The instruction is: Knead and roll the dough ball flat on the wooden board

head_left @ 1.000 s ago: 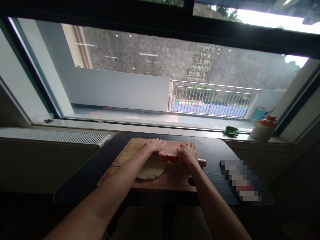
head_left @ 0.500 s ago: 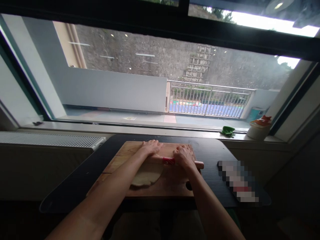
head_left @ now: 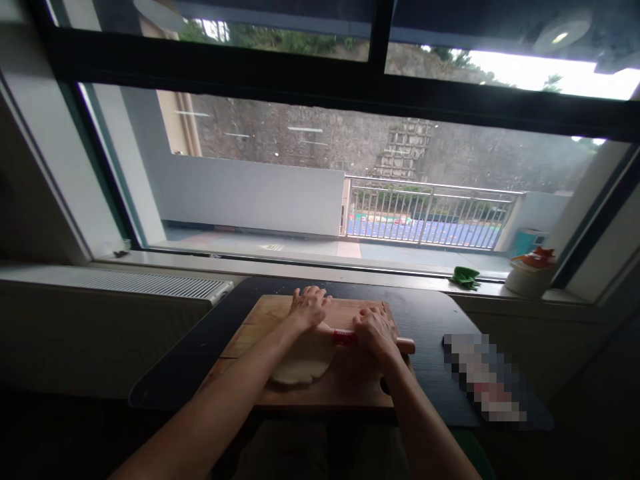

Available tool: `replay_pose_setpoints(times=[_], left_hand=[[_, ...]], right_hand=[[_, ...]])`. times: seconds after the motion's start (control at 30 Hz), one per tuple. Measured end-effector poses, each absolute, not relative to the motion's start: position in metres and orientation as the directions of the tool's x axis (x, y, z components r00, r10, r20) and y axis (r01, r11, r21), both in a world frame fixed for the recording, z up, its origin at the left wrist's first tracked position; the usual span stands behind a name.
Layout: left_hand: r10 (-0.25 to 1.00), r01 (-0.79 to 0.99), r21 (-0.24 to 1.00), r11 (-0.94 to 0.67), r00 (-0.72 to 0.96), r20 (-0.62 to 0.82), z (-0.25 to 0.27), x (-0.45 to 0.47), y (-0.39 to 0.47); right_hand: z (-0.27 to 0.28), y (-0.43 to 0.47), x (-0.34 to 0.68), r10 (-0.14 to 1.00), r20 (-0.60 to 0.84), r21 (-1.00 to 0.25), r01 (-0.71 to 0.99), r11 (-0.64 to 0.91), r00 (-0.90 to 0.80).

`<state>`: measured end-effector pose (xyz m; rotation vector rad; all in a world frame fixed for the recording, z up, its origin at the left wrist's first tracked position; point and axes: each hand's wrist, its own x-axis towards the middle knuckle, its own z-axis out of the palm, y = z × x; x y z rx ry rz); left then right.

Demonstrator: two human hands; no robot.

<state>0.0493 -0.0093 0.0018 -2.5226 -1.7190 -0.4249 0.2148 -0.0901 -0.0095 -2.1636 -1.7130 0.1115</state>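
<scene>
Left hand (head_left: 309,308), head view: fingers look more arched and spread than half a second ago; camera has tipped up, so table and board sit lower in frame. Rolling pin (head_left: 345,337) about the same spot on the board. Left hand is over the pin's left part, fingers reaching past it; can't tell if it grips or just presses. Right hand (head_left: 375,327) has fingers curled over the pin, gripping; red label shows between the hands, bare wooden end sticks out right of the right hand. Dough (head_left: 300,367), a flat pale sheet, lies nearer the body than the left hand, partly hidden by the left forearm. Wooden board (head_left: 350,390) under both hands, on dark table (head_left: 425,310). Pixelated item (head_left: 485,380) on the table, right of the right hand. Beyond the right hand, further right, on the windowsill: green item (head_left: 465,277), pale container (head_left: 529,280). Radiator (head_left: 120,290) well left of the left hand.
</scene>
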Motion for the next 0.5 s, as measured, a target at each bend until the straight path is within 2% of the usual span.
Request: replay_pose_setpoints(times=[0.13, 0.27, 0.33, 0.5], left_hand=[[0.862, 0.876, 0.126, -0.466, 0.418, 0.286, 0.002, 0.039, -0.045], [0.778, 0.819, 0.069, -0.57, 0.511, 0.366, -0.005, 0.03, -0.083], [0.79, 0.838, 0.06, -0.543, 0.485, 0.374, -0.008, 0.029, -0.09], [0.888, 0.906, 0.086, -0.415, 0.384, 0.252, -0.006, 0.035, -0.068]], right_hand=[[-0.012, -0.105, 0.21, 0.946, 0.216, -0.31, 0.936, -0.168, 0.242], [-0.016, -0.114, 0.206, 0.936, 0.261, -0.255, 0.952, -0.169, 0.237], [-0.015, -0.113, 0.206, 0.937, 0.262, -0.245, 0.955, -0.169, 0.233], [-0.012, -0.1, 0.208, 0.946, 0.223, -0.262, 0.949, -0.173, 0.234]])
